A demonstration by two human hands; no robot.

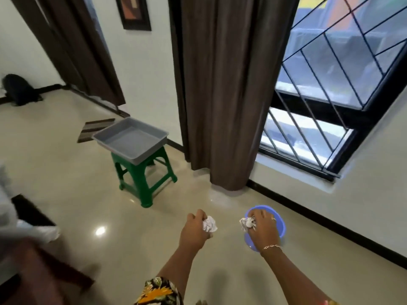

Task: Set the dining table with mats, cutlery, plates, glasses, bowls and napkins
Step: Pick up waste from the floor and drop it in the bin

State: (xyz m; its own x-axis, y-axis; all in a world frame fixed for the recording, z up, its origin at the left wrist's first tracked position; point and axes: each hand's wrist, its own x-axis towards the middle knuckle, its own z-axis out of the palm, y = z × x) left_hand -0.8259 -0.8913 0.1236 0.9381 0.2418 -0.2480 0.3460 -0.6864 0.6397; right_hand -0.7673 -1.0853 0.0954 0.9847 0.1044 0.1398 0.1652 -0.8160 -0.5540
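Clutching 1 soft crumpled napkin (209,224) in curled left hand (195,231), pinching napkin 2 (247,223) plus lightweight blue bowl (280,227) by rim in right hand (264,227), right of green stool (144,172).

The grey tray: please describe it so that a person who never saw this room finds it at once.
Find the brown curtain beside the barred window. Left of its lower end stands a green stool, and the grey tray lies on top. It is shallow, square and empty, unlike the round blue bowl.
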